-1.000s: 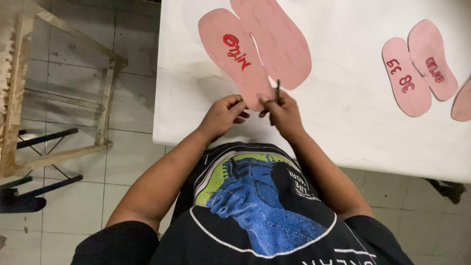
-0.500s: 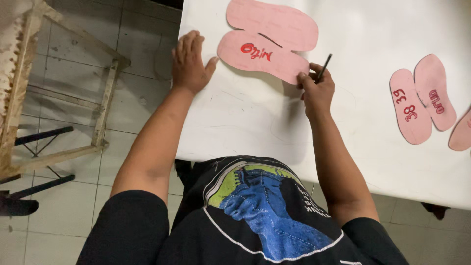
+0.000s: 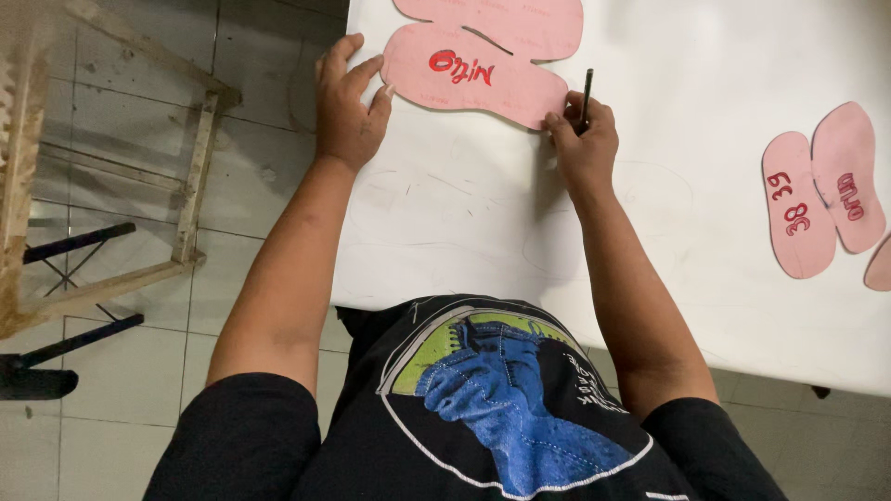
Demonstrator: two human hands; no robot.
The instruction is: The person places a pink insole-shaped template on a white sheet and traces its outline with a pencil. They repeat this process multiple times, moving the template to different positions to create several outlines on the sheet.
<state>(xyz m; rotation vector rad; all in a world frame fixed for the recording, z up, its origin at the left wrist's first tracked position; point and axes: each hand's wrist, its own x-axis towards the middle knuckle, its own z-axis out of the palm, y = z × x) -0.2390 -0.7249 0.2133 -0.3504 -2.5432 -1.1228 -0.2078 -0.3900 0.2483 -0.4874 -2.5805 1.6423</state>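
The pink sole pattern [image 3: 469, 76] lies flat on the white sheet [image 3: 705, 269] near its top left corner; since half a second ago it sits much as before, with its long side running left to right across the sheet and tipping down a little to the right; its rounded narrow end points left, toward the sheet's edge, and its wider end points right; a second pink pattern [image 3: 501, 20] lies just above it, touching it. The left hand [image 3: 348, 107] has slid closer and now rests with fingers spread wide open, holding nothing, its fingertips pressing the left end of the pattern; earlier it lay a bit apart from that end. The right hand [image 3: 583, 139] is curled shut around a dark pencil [image 3: 587, 93], which stands nearly upright with its tip down at the pattern's right edge, as it did before. Well apart on the right lie two smaller pink patterns [image 3: 821, 199] side by side. A wooden frame [image 3: 195, 186] stands on the tiled floor [image 3: 121, 390] to the left.
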